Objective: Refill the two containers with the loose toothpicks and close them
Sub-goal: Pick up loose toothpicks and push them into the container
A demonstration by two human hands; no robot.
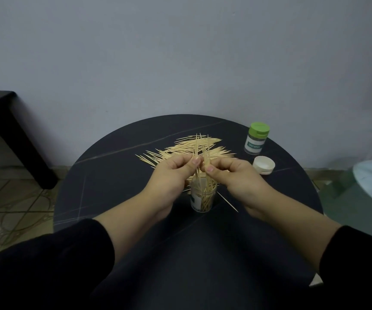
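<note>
A bundle [203,153] of pale, pointed toothpicks is pinched between the thumbs and fingers of the left hand [171,175] and right hand [236,177]. Its lower ends are seated, splayed, in a clear open jar [203,198] on the dark round bench [113,180]. A loose pile [180,151] is spread behind the hands. A green-lidded second jar [256,139] is located right rear, with a white lid [264,164] near it.
</note>
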